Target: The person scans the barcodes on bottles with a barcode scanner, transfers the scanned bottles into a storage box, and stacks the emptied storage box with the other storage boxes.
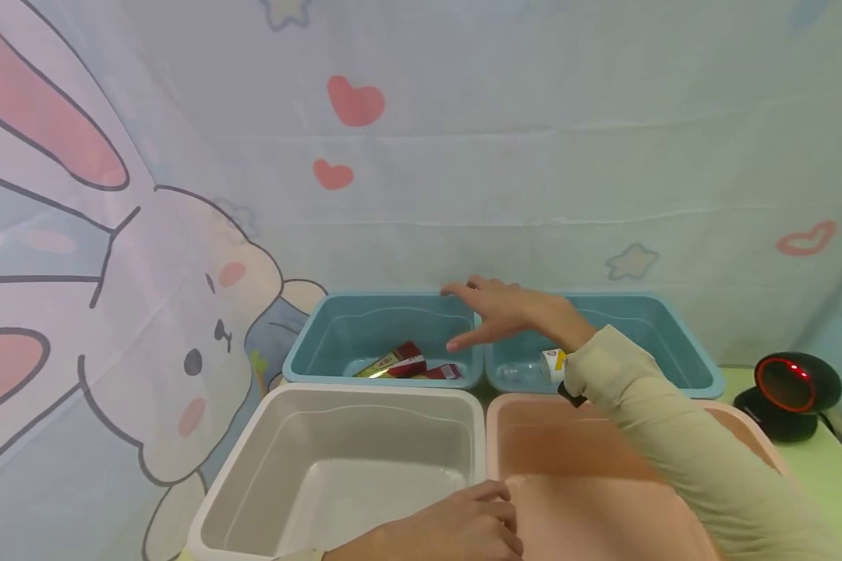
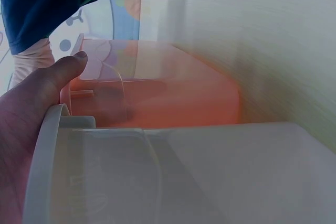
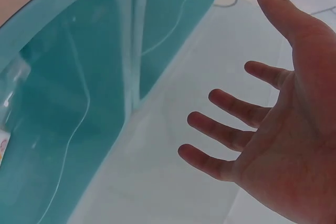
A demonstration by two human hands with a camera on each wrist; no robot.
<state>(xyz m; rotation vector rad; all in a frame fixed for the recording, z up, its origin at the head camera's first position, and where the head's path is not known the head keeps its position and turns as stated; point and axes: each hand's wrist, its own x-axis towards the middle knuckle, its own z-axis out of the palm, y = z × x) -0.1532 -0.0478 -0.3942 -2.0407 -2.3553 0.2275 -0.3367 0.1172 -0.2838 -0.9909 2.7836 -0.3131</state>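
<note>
My right hand (image 1: 501, 312) hovers over the neighbouring rims of two blue bins, fingers spread, holding nothing; the right wrist view shows its bare palm (image 3: 294, 124). Below it, the left blue bin (image 1: 393, 310) holds red and yellow packages (image 1: 400, 362). A clear plastic bottle (image 1: 526, 372) with a white and yellow label lies in the right blue bin (image 1: 645, 319), partly hidden by my sleeve. My left hand (image 1: 456, 523) rests by the adjoining rims of a white bin (image 1: 337, 396) and an orange bin (image 1: 554, 452), its fingers loosely bent; its thumb (image 2: 71, 69) extends freely.
A black round device (image 1: 786, 393) with a red glowing ring stands on the green tabletop (image 1: 824, 467) at the right. Behind the bins hangs a pale cloth (image 1: 463, 195) printed with hearts, stars and a rabbit. Dark blue clothing (image 2: 44, 9) shows in the left wrist view.
</note>
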